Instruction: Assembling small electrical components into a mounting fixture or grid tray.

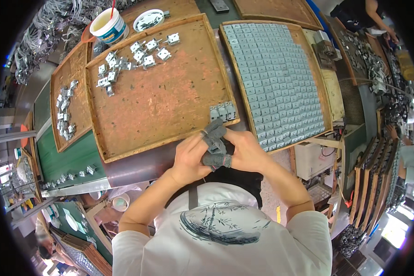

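My left hand and my right hand meet in front of my body, at the near edge of a wooden tray. Grey cloth covers some of the fingers, and both hands are closed together, fingertips touching. Whatever lies between them is hidden by the fingers. Just beyond, in the tray's near right corner, stands a short row of small grey metal parts. Several silvery metal assemblies lie loosely toward the tray's far side, with more at its far left.
To the right, a second wooden tray holds tight rows of flat metal pieces. A white bucket and a white bowl stand behind. A smaller tray sits left beside a green belt. Other people work at far right and lower left.
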### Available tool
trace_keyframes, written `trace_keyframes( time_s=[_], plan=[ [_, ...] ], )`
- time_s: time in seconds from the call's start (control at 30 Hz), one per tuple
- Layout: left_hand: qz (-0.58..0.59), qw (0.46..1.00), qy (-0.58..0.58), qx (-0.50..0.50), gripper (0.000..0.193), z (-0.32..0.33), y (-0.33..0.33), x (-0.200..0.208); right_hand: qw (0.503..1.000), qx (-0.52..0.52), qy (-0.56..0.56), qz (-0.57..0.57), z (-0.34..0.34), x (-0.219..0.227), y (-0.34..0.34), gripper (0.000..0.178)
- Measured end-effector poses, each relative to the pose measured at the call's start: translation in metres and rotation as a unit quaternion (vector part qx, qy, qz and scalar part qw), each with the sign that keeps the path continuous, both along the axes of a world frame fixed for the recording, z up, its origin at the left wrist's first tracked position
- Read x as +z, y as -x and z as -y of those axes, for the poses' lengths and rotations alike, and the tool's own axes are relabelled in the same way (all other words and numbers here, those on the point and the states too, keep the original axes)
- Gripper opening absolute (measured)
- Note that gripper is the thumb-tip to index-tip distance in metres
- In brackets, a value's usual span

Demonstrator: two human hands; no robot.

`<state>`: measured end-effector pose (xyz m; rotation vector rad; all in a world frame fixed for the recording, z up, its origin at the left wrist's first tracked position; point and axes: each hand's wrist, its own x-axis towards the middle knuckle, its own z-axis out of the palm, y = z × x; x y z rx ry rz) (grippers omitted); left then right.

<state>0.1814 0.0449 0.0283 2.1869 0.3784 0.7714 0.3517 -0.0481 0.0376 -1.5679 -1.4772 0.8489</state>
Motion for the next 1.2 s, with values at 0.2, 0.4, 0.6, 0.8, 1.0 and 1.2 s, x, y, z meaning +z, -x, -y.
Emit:
trace_keyframes(
  time_s=[0.2,0.4,0.6,0.8,1.0,1.2],
  plan=[
    [-0.157,0.975,0.115,0.110,0.054,-0.060,-0.012,-0.030,0.962,-0.259,0.081,-0.029,-0.009,-0.014,-0.138,0.025],
    [-0.154,0.899,0.408,0.044,0.055,-0.075,-0.012,-0.071,0.876,-0.478,0.021,0.068,-0.012,-0.073,-0.320,0.022],
    [-0.208,0.830,0.518,-0.012,0.055,-0.073,-0.023,-0.058,0.812,-0.470,0.147,0.314,-0.060,-0.101,-0.406,0.046],
    [-0.200,0.887,0.416,0.024,0.052,-0.094,-0.004,-0.052,0.787,-0.452,0.278,0.314,-0.103,-0.071,-0.387,0.057],
    [-0.228,0.917,-0.208,0.255,0.037,-0.179,-0.036,-0.022,0.794,-0.518,0.203,0.247,-0.097,-0.119,-0.437,0.049],
    [-0.308,0.872,-0.289,0.246,0.038,-0.224,-0.069,-0.050,0.839,-0.487,-0.110,-0.217,-0.081,-0.090,-0.370,0.028]
  ],
)
